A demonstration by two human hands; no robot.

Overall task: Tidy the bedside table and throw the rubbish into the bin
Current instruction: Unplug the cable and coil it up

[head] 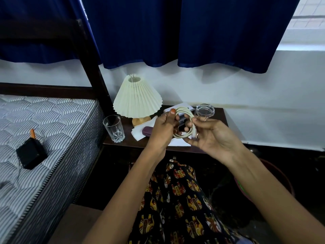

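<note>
Landmark for this report: the pleated lamp (137,97) at the back left of the bedside surface (222,115).

Both hands are raised in front of the surface, to the right of the lamp. The left hand (162,128) grips one side of a coiled white cable (185,120), fingers curled around the loops. The right hand (210,137) pinches the opposite side of the coil near the cable's end. The coil is held clear of the surface.

Items on the surface: a drinking glass (114,128) at the front, left of the lamp; folded white tissue or paper (139,133) in front of the lamp base; a dark purple case (149,133) lying on that paper; a glass ashtray (205,110) at the back, right of the lamp. More white paper (178,142) and a dark flat item sit behind the hands and are partly hidden. A reddish bin (279,175) stands on the floor, well to the right of the lamp and below the surface; its contents cannot be told. A small black box (31,154) lies on the mattress (52,124), well left of the lamp.

Assessment: the task appears to be at an early to middle stage. The cable is nearly wound but not put down. The loose paper looks like the likely rubbish and has not been binned. The glass, case and ashtray remain to be arranged.
</note>
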